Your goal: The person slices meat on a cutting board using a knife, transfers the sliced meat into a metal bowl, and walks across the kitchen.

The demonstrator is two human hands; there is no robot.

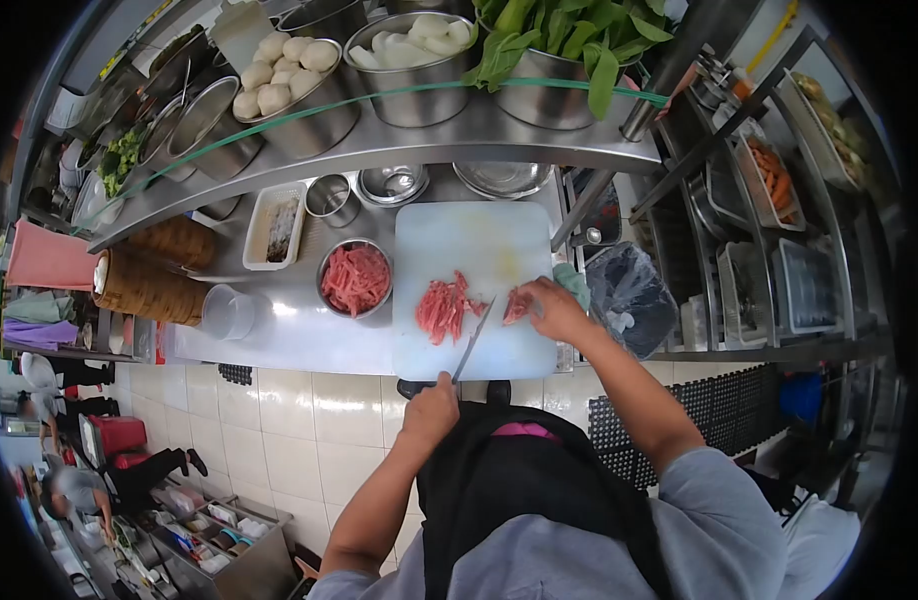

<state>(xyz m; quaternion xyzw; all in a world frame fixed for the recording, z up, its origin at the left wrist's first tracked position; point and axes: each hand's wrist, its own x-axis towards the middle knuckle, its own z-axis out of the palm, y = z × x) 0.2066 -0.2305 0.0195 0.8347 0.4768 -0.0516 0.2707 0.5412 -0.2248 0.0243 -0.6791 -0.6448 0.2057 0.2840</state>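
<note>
My left hand [431, 408] is closed around the handle of a knife [473, 345], near the front edge of the white cutting board [429, 235]. The blade slants up and right across the board. On its right, my right hand [559, 310] has its fingers bent down onto a small piece of raw red meat [515, 306]; the fingertips are partly hidden. Left of the blade lies a loose heap of sliced raw meat [443, 312]. A metal bowl of cut meat [355, 279] stands just left of the board.
A shelf [419, 150] above the board carries metal pots of white balls, pale cut vegetables and leafy greens [569, 30]. A bin with a black bag [631, 298] stands at the right. Left are a plastic tub [274, 226] and a clear container [228, 312]. Other people are at far left.
</note>
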